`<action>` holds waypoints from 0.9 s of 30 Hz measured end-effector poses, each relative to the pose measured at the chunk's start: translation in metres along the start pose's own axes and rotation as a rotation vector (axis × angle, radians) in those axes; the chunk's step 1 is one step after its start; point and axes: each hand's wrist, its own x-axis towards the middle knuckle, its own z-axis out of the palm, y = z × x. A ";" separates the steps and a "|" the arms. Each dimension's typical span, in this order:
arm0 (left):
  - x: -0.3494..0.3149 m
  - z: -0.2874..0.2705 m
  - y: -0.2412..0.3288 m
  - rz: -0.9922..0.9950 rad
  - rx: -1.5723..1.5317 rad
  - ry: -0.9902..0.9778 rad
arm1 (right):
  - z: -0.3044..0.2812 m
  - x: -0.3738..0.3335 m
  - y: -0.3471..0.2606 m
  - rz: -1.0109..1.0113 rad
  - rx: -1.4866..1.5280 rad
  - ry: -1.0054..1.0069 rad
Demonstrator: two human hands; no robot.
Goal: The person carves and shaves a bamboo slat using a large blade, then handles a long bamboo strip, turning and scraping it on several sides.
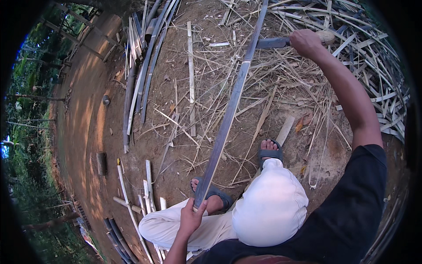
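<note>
Here, strip (231, 103) in left hand (190, 218), knife (274, 42) in right hand (306, 43).

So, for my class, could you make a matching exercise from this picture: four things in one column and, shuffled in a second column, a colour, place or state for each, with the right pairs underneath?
Column 1
1. The person's left hand
2. The person's right hand
3. The trousers
4. The pile of thin strips

Column 2
A. Off-white
B. Gripping the knife
C. Heaped at the upper right of the picture
D. Holding the near end of the long dark strip

Right pairs: 1-D, 2-B, 3-A, 4-C
</note>
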 end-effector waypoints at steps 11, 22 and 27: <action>-0.007 -0.014 0.033 -0.001 0.122 0.171 | 0.143 -0.113 0.026 0.690 0.681 0.104; 0.031 -0.058 0.077 0.052 -0.182 0.210 | 0.153 -0.350 -0.203 0.864 1.202 -0.346; 0.157 -0.039 0.148 0.110 -0.313 0.026 | 0.157 -0.409 -0.149 0.900 1.137 -0.321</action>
